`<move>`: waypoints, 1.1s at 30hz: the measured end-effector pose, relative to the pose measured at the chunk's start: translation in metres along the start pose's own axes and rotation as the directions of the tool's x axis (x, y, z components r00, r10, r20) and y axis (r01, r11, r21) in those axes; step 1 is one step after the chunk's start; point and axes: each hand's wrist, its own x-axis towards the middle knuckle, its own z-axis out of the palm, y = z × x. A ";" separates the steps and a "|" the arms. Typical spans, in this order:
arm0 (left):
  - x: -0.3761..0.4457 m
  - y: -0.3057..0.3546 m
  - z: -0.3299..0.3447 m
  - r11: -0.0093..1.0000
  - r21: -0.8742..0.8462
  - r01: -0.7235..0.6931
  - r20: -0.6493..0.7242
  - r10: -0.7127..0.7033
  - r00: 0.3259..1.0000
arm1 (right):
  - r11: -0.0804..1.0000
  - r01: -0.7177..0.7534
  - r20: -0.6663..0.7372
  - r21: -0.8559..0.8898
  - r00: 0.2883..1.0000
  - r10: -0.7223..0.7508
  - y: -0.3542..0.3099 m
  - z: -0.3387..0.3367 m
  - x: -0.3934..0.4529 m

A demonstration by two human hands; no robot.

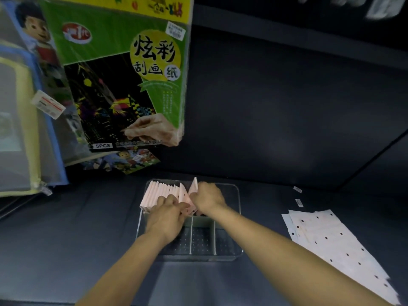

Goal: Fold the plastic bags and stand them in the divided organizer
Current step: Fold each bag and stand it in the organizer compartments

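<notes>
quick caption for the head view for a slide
Both hands, left hand and right hand, tuck a folded pink bag into the clear divided organizer; unfolded bags wait alongside.

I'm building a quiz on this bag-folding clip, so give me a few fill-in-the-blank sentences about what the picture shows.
1. The folded pink plastic bags stand in the clear divided organizer's ____ compartment.
2. Both the left hand and the right hand are at the ____ bags.
3. The flat white sheets with dark dots lie to the organizer's ____.

Missing words: far; pink; right
</notes>
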 end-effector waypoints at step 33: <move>-0.032 0.160 0.061 0.862 -0.101 -0.496 -0.041 0.495 0.868 | 0.944 -0.301 -0.295 0.133 0.898 0.328 0.330 -0.041 -0.122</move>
